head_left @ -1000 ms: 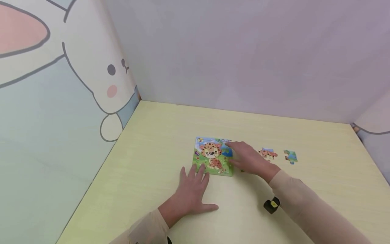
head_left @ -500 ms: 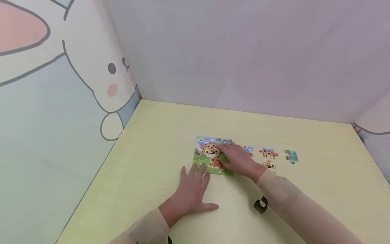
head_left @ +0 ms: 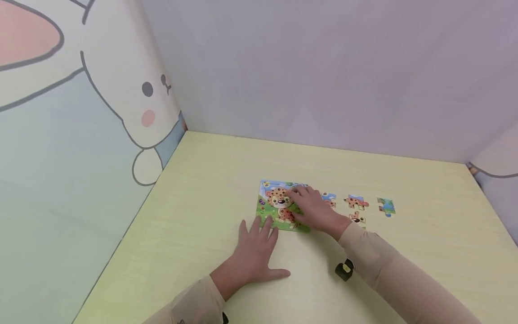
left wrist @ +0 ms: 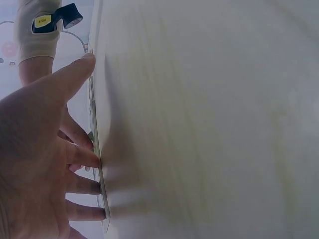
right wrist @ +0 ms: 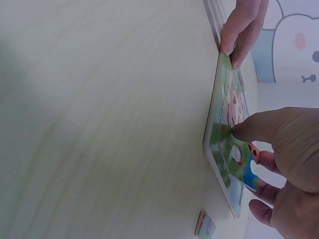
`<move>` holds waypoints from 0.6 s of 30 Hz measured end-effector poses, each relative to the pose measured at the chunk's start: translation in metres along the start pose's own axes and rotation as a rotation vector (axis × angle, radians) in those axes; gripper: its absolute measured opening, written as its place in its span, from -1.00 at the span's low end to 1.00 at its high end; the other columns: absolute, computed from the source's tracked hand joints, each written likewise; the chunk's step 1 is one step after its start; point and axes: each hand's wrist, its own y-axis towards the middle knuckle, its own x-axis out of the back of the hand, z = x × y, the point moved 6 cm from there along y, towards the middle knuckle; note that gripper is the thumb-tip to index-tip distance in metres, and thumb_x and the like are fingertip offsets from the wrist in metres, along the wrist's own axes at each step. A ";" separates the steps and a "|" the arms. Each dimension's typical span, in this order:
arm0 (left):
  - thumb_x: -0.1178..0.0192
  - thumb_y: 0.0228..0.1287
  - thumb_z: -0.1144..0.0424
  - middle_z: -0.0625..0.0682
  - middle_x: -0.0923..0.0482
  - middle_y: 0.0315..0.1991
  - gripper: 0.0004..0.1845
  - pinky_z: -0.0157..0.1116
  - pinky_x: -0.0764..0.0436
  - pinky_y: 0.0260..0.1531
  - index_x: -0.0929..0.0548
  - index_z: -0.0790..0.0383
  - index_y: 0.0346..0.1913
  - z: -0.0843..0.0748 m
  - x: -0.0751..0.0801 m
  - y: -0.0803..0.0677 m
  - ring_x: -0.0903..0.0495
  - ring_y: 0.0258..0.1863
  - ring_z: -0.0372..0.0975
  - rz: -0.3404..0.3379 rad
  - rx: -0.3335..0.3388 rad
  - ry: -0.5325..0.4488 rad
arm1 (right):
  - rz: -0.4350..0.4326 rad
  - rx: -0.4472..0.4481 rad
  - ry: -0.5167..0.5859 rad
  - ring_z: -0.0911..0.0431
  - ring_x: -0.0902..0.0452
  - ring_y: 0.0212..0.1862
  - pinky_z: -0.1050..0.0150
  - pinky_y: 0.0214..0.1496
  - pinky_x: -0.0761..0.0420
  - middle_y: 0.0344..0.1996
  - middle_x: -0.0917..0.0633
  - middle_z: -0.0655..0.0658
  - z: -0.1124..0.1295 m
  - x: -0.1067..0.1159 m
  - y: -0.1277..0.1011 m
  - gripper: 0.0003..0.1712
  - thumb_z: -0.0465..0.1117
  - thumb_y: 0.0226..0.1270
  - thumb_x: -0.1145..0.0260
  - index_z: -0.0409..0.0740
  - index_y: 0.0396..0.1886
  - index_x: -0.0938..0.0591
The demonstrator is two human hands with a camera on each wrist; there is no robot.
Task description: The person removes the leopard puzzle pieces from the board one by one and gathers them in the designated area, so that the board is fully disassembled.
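Leopard puzzle board [head_left: 279,207] lies flat on the table [head_left: 202,216]. Left hand [head_left: 255,254] is laid open, fingertips touching the board's near edge. Right hand [head_left: 313,209] is set on the board's right part, fingers curled on a piece there. Four loose pieces [head_left: 356,203] are scattered just right of the board.

The left hand [left wrist: 35,164] filled the lower left of the frame, its fingers [left wrist: 82,185] straight and spread, the tips pressed against the thin near edge of the puzzle board [left wrist: 97,164], which showed only as a narrow strip seen edge-on. The thumb [left wrist: 70,77] lay stretched along the pale wooden desk [left wrist: 209,119]. Beyond it, at the upper left, a beige sleeve [left wrist: 35,32] carried a dark strap with a yellow tag [left wrist: 44,21].
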 end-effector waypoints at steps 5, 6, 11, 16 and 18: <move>0.03 0.12 -0.73 0.11 -0.25 0.61 0.15 0.30 -0.38 0.34 -0.42 0.06 0.53 0.000 -0.001 0.000 -0.29 0.55 0.11 -0.006 -0.001 -0.009 | -0.024 0.008 -0.027 -0.14 -0.56 0.19 -0.23 0.24 -0.55 0.18 -0.57 -0.23 0.005 0.002 -0.001 -0.32 -0.26 0.32 -0.52 -0.11 0.41 -0.52; 0.03 0.12 -0.73 0.11 -0.25 0.61 0.15 0.30 -0.38 0.34 -0.42 0.06 0.53 0.000 -0.001 0.000 -0.29 0.55 0.11 -0.007 0.000 -0.010 | -0.032 0.012 -0.034 -0.13 -0.56 0.19 -0.23 0.23 -0.55 0.18 -0.57 -0.23 0.005 0.002 -0.001 -0.31 -0.26 0.32 -0.53 -0.11 0.42 -0.51; 0.04 0.12 -0.74 0.11 -0.25 0.62 0.15 0.30 -0.38 0.34 -0.42 0.06 0.53 0.000 -0.001 0.000 -0.29 0.55 0.11 -0.006 -0.001 -0.009 | -0.068 0.034 -0.076 -0.14 -0.55 0.23 -0.24 0.26 -0.54 0.20 -0.58 -0.25 0.007 0.001 -0.003 -0.24 -0.23 0.31 -0.54 -0.13 0.47 -0.48; 0.04 0.12 -0.74 0.11 -0.24 0.62 0.15 0.30 -0.38 0.34 -0.43 0.06 0.53 0.000 -0.001 0.000 -0.29 0.55 0.11 -0.006 0.000 -0.008 | -0.105 0.059 -0.092 -0.14 -0.57 0.20 -0.24 0.22 -0.56 0.10 -0.63 -0.20 0.007 0.001 -0.006 -0.29 -0.22 0.30 -0.55 -0.17 0.41 -0.51; 0.04 0.11 -0.74 0.11 -0.25 0.62 0.15 0.30 -0.38 0.34 -0.43 0.06 0.53 0.000 0.000 0.000 -0.30 0.55 0.11 -0.007 0.001 -0.007 | -0.126 0.077 -0.097 -0.13 -0.59 0.16 -0.22 0.19 -0.56 0.04 -0.65 -0.18 0.007 0.001 -0.007 -0.37 -0.23 0.29 -0.55 -0.18 0.33 -0.56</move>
